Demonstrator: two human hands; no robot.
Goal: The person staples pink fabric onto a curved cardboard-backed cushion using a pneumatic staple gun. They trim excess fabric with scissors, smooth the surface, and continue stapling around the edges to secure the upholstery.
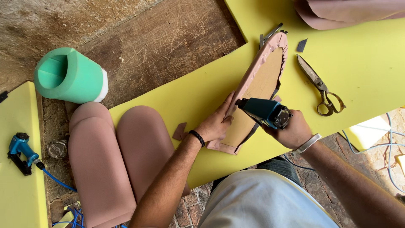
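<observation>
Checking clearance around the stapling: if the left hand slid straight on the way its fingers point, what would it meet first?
The left hand points up along the pink fabric-wrapped panel; its fingers already press that edge. Sliding on, it would likely follow the fabric rim toward the metal strips at the top, though depth is unclear.

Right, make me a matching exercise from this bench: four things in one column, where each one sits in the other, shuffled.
Things:
1. scissors
2. green foam roll
3. blue staple gun
4. second blue gun

Places:
A. on the yellow foam pad at the far left, hose attached
B. held in the right hand, at the fabric-wrapped board
C. lying on the yellow foam sheet, right of the board
D. on the bare wooden bench, above the pink cushions

Pairs: 1-C, 2-D, 3-B, 4-A
</observation>
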